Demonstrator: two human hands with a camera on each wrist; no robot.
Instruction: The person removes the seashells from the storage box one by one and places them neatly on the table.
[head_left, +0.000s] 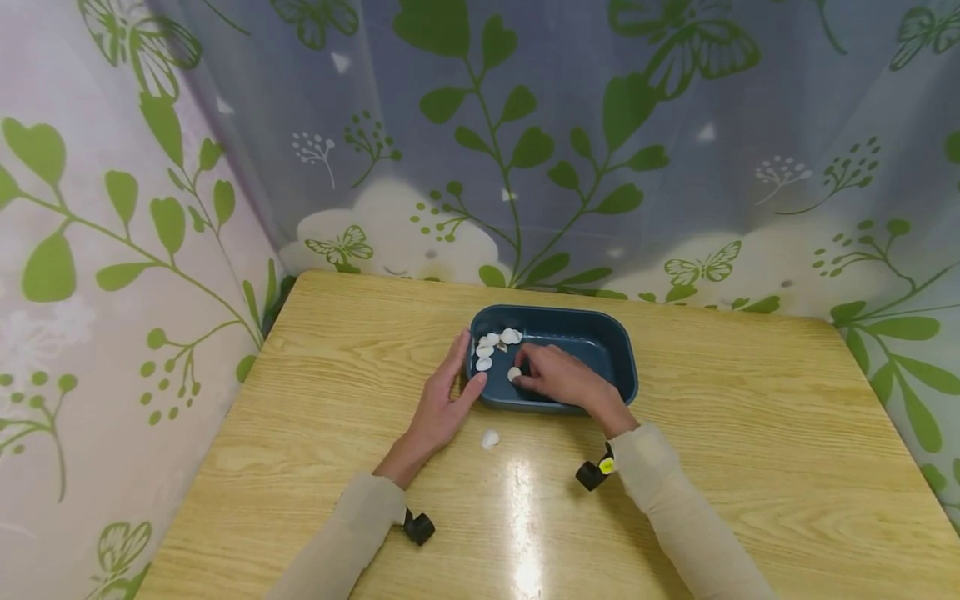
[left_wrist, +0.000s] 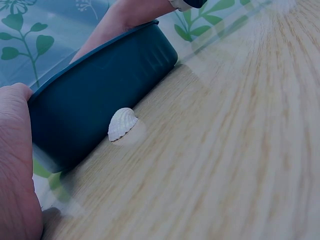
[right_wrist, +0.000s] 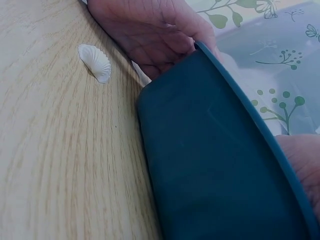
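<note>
Along the left side of a dark blue plastic container (head_left: 555,405), my left hand (head_left: 438,408) holds it, fingers against the outer wall and thumb over the rim at the near left corner. My right hand (head_left: 558,375) reaches inside, thumb and fingertips pinching a small white shell (head_left: 514,374) low over the container's floor. Several white shells (head_left: 485,352) form a curved row along the left and back left inner walls. One ribbed white shell (left_wrist: 122,124) lies on the table in front of the container. The container's wall hides my right fingertips in both wrist views.
The light wood table (head_left: 337,358) reaches back to a curtain (head_left: 570,192) printed with green leaves and butterflies. Another curtain (head_left: 112,333) hangs at the left. Wrist cameras (head_left: 418,528) are strapped under both sleeves.
</note>
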